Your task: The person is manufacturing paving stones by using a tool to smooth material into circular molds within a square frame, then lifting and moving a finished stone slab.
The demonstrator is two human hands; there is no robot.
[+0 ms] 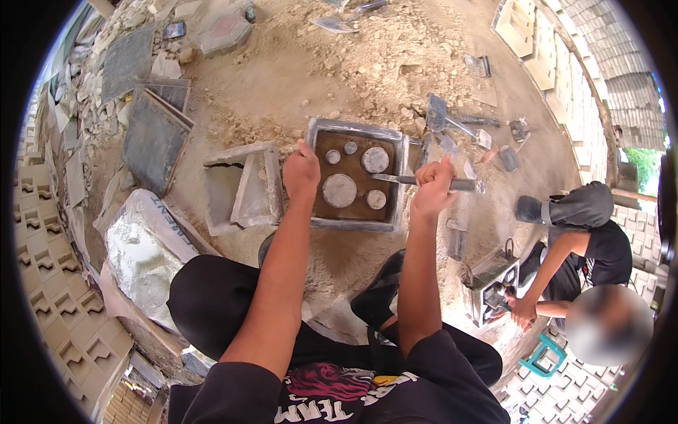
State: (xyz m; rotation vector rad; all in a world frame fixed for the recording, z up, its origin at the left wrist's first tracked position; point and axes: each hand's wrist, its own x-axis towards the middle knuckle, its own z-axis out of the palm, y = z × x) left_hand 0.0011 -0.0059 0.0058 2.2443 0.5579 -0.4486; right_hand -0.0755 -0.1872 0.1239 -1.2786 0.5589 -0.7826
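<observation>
Before me lies a square grey mould frame [353, 225] with brown, sandy fill inside. Several round grey discs sit in the fill, the largest disc [340, 191] near the lower left and another large disc [375, 160] near the upper right. My left hand [301, 172] is closed at the frame's left rim. In my right fist [434, 187] is a long tool with a flat metal blade [385, 178] and a dark handle. Its blade reaches over the frame's right side, above the fill between two discs. Whether the blade touches the fill I cannot tell.
Left of the frame stand a pale box-shaped mould [244, 187] and an open sack [141, 247] of whitish powder. Dark slabs [155, 138] lean farther left. Loose sand [395, 56] spreads beyond. Hand tools [452, 124] lie at right, near a co-worker [593, 247] handling another mould [491, 283].
</observation>
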